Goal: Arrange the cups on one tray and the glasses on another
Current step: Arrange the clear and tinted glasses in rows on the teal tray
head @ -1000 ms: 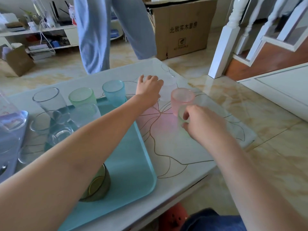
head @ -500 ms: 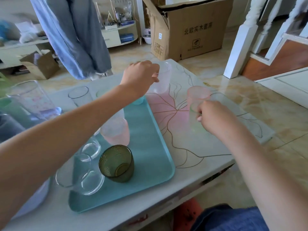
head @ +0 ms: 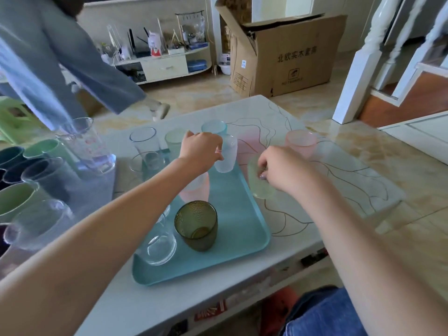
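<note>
My left hand (head: 202,147) grips a frosted clear glass (head: 226,156) by its rim, just over the far end of the teal tray (head: 242,229). My right hand (head: 281,167) holds a pale green frosted glass (head: 260,187) at the tray's right edge. On the tray stand an olive green glass (head: 196,225), a clear glass (head: 160,246) and a pink glass (head: 195,190) partly behind my left forearm. A pink frosted glass (head: 300,143) stands on the table beyond my right hand. Blue (head: 214,127), green (head: 174,140) and clear (head: 144,141) glasses stand past the tray.
Several coloured cups (head: 14,197) and a clear measuring jug (head: 84,144) crowd a second tray at the left. A person in blue (head: 48,59) walks by beyond the table. A cardboard box (head: 286,54) and white stair posts (head: 356,76) stand behind. The table edge (head: 218,294) is near me.
My left hand carried the frosted clear glass from the far table edge back toward the tray's far end. My right hand lifted the pale green glass and moved it left to the tray's edge.
</note>
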`<state>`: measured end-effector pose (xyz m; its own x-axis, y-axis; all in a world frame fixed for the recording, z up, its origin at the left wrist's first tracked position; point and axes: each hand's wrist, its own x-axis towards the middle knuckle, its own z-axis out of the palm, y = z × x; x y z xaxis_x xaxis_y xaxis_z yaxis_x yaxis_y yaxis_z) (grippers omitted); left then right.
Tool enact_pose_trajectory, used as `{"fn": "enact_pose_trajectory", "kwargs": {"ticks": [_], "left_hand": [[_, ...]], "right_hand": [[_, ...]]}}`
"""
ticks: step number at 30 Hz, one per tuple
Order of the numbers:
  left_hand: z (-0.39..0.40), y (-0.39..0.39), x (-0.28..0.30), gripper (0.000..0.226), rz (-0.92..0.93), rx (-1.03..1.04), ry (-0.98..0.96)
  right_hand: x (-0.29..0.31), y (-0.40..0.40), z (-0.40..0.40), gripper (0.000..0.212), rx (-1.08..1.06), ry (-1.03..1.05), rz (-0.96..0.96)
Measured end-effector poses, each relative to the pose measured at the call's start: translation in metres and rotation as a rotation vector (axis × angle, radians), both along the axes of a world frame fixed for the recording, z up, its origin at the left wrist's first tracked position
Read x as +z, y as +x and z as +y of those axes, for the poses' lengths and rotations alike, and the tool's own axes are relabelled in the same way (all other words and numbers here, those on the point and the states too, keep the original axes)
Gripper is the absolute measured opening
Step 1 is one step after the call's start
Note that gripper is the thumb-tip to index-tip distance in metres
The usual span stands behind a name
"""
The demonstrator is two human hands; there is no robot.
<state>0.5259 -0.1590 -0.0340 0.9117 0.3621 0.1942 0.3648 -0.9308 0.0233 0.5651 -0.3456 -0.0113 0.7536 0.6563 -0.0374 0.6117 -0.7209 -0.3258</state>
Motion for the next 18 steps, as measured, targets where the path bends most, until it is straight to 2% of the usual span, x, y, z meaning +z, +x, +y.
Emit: {"fn": "enact_pose_trajectory", "kwargs": {"ticks": [9, 11, 18], "left_hand": [[0.006, 0.006, -0.016, 0.020, 0.007, 0.023, -0.035], [0.007, 0.002, -0.014, 0.026, -0.024, 0.025, -0.083], [0.007, -0.040, 0.003, 0.028, -0.164, 0.028, -0.109]], "right_hand": [[0.001, -0.001, 0.000, 0.020, 0.039, -0.038, 0.008], [0.002, 0.001, -0.001, 0.014, 0.057, -0.048, 0.003], [0.004, -0.010, 0.006, 0.026, 0.133, -0.003, -0.048]]}}
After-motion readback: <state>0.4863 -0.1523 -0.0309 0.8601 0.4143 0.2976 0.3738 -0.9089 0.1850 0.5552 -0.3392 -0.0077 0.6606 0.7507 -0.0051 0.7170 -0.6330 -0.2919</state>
